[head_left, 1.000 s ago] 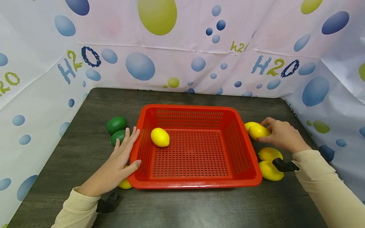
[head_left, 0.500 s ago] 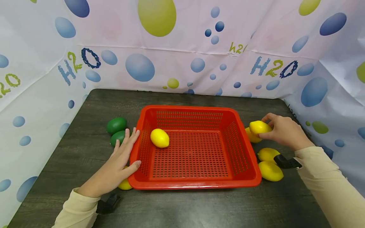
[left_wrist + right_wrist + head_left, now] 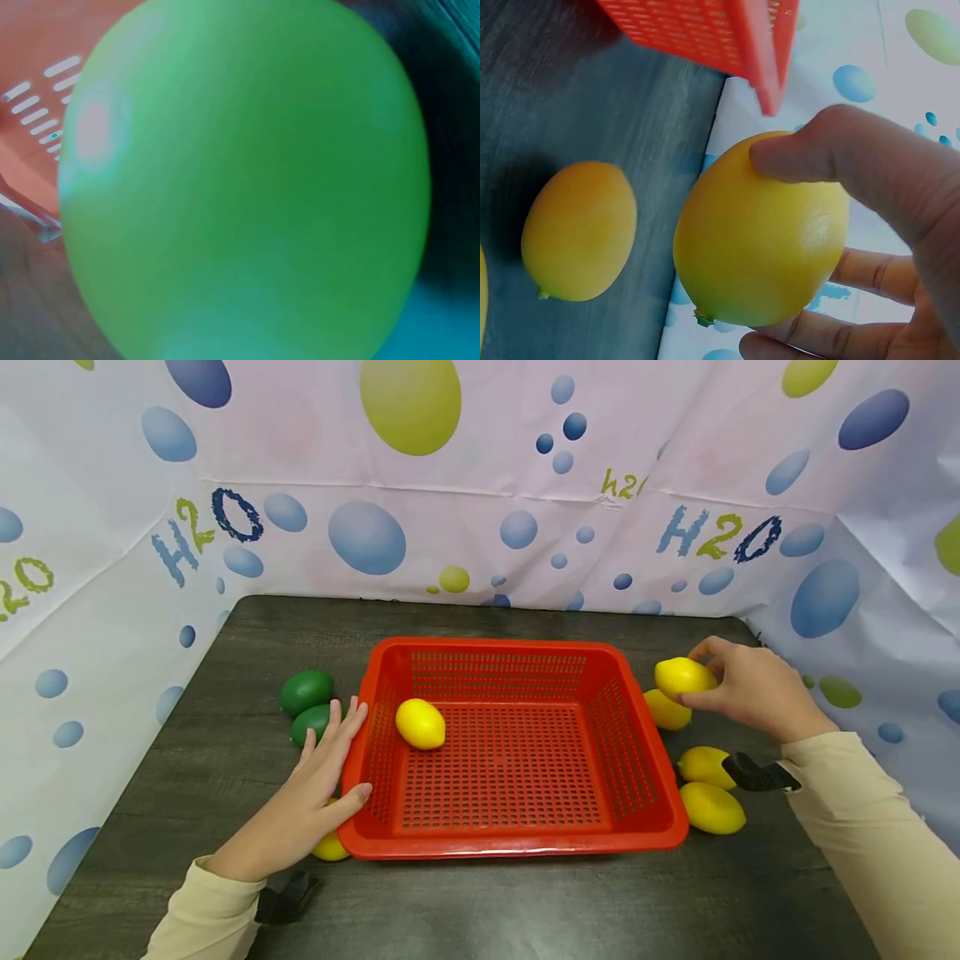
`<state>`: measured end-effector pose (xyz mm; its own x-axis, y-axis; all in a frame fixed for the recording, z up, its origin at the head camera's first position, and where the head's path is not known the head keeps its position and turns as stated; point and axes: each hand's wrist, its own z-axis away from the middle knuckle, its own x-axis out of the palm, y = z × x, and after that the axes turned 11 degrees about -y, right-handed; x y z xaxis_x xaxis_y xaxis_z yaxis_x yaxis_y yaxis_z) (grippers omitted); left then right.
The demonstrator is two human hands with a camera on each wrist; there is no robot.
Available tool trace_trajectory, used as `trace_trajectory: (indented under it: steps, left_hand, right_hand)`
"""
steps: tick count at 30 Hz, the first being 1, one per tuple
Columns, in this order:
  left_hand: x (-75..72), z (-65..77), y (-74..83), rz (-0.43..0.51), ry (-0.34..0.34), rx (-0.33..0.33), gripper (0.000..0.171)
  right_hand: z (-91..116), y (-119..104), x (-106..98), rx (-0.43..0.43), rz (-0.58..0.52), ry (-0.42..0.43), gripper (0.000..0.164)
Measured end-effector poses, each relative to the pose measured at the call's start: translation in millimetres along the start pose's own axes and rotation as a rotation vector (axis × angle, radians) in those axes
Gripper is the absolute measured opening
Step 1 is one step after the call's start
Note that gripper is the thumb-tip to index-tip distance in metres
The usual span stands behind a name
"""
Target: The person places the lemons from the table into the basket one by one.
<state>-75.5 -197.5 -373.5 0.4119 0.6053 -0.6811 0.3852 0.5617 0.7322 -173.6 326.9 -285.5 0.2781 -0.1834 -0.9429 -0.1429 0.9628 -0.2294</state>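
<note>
My right hand (image 3: 761, 689) pinches a yellow lemon (image 3: 684, 677) between thumb and fingers, raised beside the right rim of the red plastic basket (image 3: 517, 845). In the right wrist view the thumb (image 3: 802, 154) presses on one side of that lemon, and other fingers show behind it. My left hand (image 3: 303, 802) rests along the basket's left rim, fingers straight and spread. One lemon (image 3: 421, 724) lies inside the basket near its left wall. A big rounded fruit (image 3: 247, 180), tinted green, fills most of the left wrist view.
Right of the basket lie a lemon (image 3: 667, 711) under the raised one and two more, a far lemon (image 3: 703, 766) and a near lemon (image 3: 712, 808). Two dark green fruits (image 3: 307, 691) sit at the left. Another lemon (image 3: 330, 847) is partly hidden by the left hand.
My right hand has lifted the lemon up and away from the one beside it, which now shows more fully. The left hand and basket have stayed in place.
</note>
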Motion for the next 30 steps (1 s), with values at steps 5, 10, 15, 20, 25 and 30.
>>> trace_trajectory:
  steps: [5,10,15,20,25,30]
  left_hand:
    - [0.7,0.4,-1.1,-0.004,0.003,-0.007,0.085]
    - [0.1,-0.1,-1.1,-0.008,0.008,-0.003,0.086]
    - [-0.4,-0.1,-0.7,-0.009,0.002,-0.009,0.086]
    - [-0.6,1.4,-0.3,-0.010,0.006,-0.014,0.086]
    - [-0.5,0.3,0.1,-0.004,0.004,-0.005,0.085]
    - [-0.2,-0.6,1.0,0.001,-0.001,-0.007,0.085]
  right_hand:
    - [-0.4,-6.9,-4.2,-0.013,0.010,0.020,0.065]
    - [-0.7,-14.0,-7.8,-0.012,0.021,0.028,0.065]
    - [-0.8,-23.0,-9.2,-0.018,0.031,0.039,0.065]
    - [-3.3,-30.9,-8.9,-0.039,0.037,0.049,0.064]
    - [-4.4,-37.5,-9.1,-0.050,0.035,0.050,0.063]
    - [-6.5,-45.5,-9.4,-0.071,0.040,0.048,0.061]
